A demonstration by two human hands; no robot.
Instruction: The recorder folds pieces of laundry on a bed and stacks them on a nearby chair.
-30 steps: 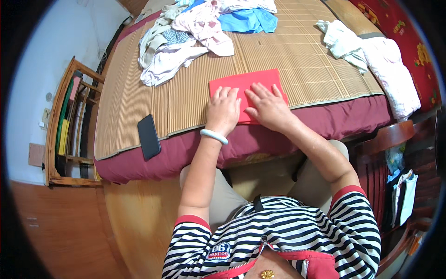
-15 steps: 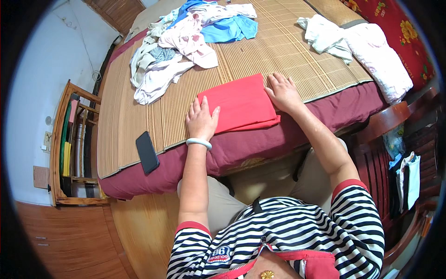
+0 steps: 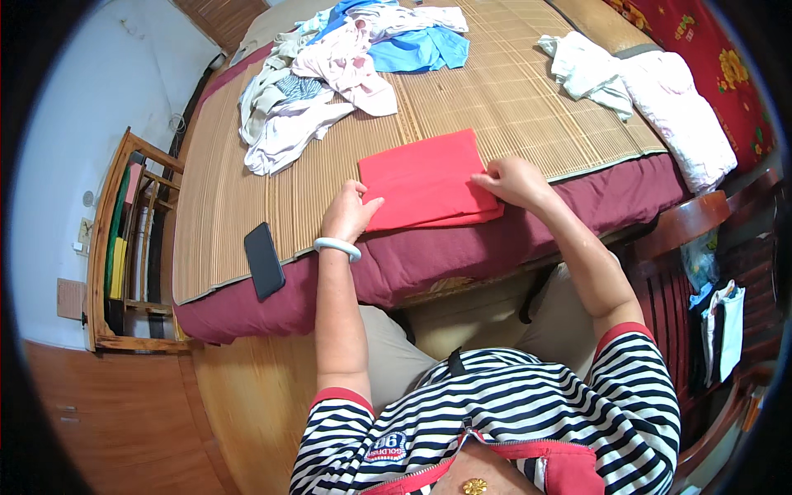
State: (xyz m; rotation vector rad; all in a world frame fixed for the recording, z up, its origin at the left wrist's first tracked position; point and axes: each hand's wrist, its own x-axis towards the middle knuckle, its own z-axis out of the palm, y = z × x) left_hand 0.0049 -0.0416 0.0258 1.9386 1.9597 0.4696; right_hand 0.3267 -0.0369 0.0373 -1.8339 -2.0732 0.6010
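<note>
A folded red cloth (image 3: 422, 180) lies flat on the bamboo mat (image 3: 511, 99) near the bed's front edge. My left hand (image 3: 346, 214), with a pale bangle on the wrist, rests on the cloth's left edge with fingers together. On the cloth's right edge my right hand (image 3: 516, 179) pinches the fabric.
A black phone (image 3: 264, 260) lies on the mat's front left corner. A heap of mixed clothes (image 3: 330, 74) sits at the back, and white and pink garments (image 3: 652, 91) lie at the right. A wooden shelf (image 3: 124, 239) stands left, a wooden chair (image 3: 701, 272) right.
My hands have moved apart from the middle of the red cloth to its left and right edges. The view has shifted slightly.
</note>
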